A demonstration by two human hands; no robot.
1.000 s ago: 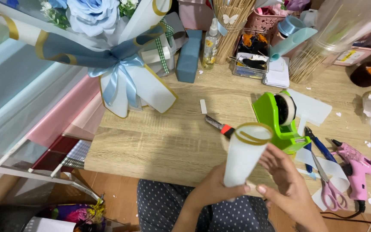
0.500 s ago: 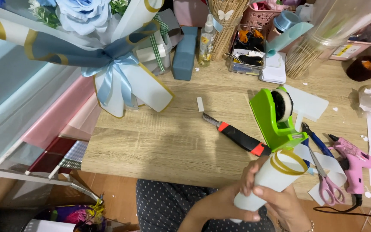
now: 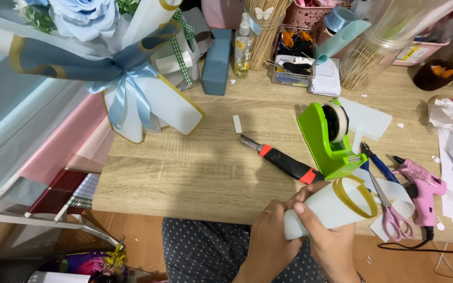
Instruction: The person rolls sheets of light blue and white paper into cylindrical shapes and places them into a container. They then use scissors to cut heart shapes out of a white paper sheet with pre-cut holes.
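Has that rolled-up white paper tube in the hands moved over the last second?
Yes. The white paper tube has dropped from upright left of the green tape dispenser to tilted below it, both hands wrapped around it.

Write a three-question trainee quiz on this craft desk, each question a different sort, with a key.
1. True or false: both hands grip the rolled white sheet with the gold edge.
2. Which thing lies just left of the green tape dispenser? A) pink glue gun B) utility knife C) spray bottle
3. Fill in: the scissors have ____ handles.

Key
1. True: the left hand and right hand both wrap the roll near the desk's front edge.
2. B: the utility knife lies beside it; the glue gun lies to its right and the spray bottle stands at the back.
3. Pink.
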